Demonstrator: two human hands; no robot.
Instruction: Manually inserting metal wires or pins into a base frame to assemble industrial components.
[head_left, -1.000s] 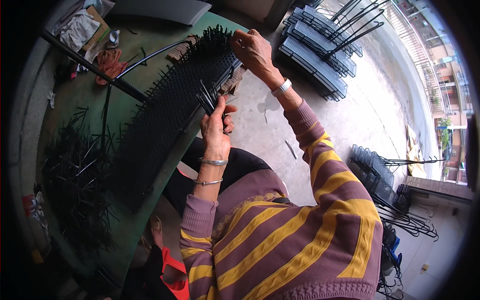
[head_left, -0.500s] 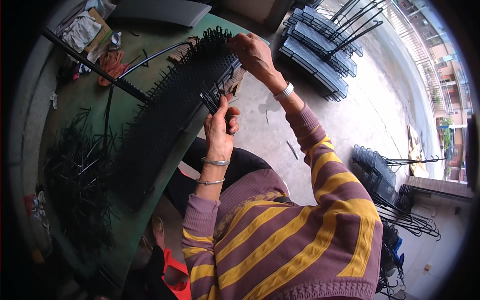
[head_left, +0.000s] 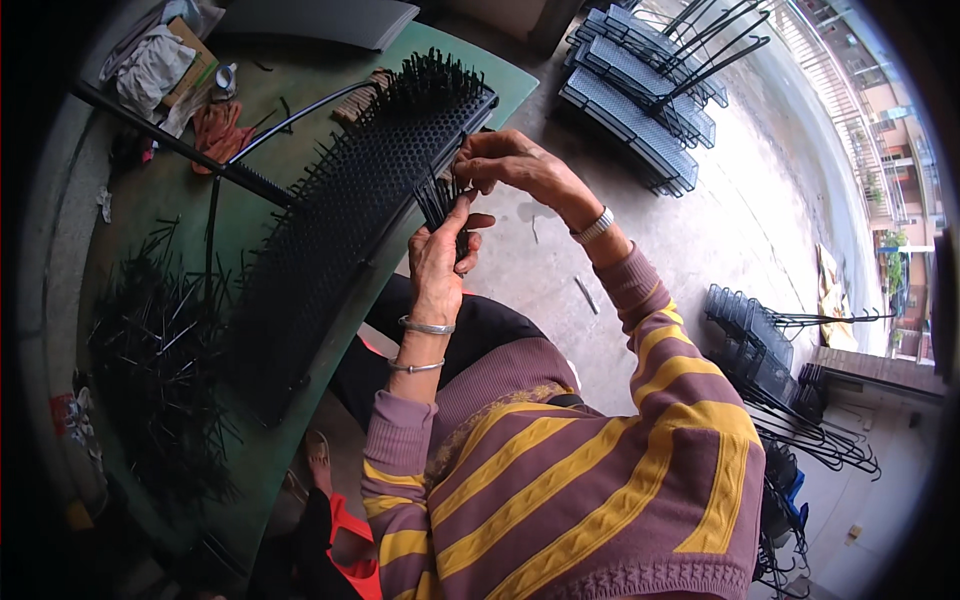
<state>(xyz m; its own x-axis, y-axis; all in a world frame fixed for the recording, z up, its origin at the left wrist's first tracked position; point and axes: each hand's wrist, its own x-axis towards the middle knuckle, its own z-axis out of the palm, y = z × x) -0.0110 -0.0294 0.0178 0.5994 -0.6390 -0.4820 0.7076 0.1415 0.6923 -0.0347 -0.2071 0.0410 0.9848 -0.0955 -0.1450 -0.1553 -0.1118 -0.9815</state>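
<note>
My left hand point(head_left: 438, 262) is closed around a bundle of thin black strips point(head_left: 436, 200), whose ends fan out above my fingers. Right above it, my right hand point(head_left: 525, 172) has its thumb and fingertips pinched together at the top of that bundle. Whether a strip sits in the pinch is too small to tell. Beside both hands lies a long black perforated metal panel point(head_left: 345, 190), slanting across the green table point(head_left: 290, 455). Similar black pieces stand up densely from the panel's far end point(head_left: 435, 85), with more along its left edge.
A loose heap of black strips point(head_left: 160, 370) covers the table's left part. A black bar point(head_left: 180, 140) crosses to the panel. Orange cloth point(head_left: 218, 130) and a box point(head_left: 190, 60) lie behind. Stacked black mesh racks point(head_left: 630, 100) stand on the floor, with more racks point(head_left: 750, 330) at right.
My right hand has come down and toward me, from the panel's far end to the bundle in my left hand. The left hand has stayed nearly in place, still gripping the strips.
</note>
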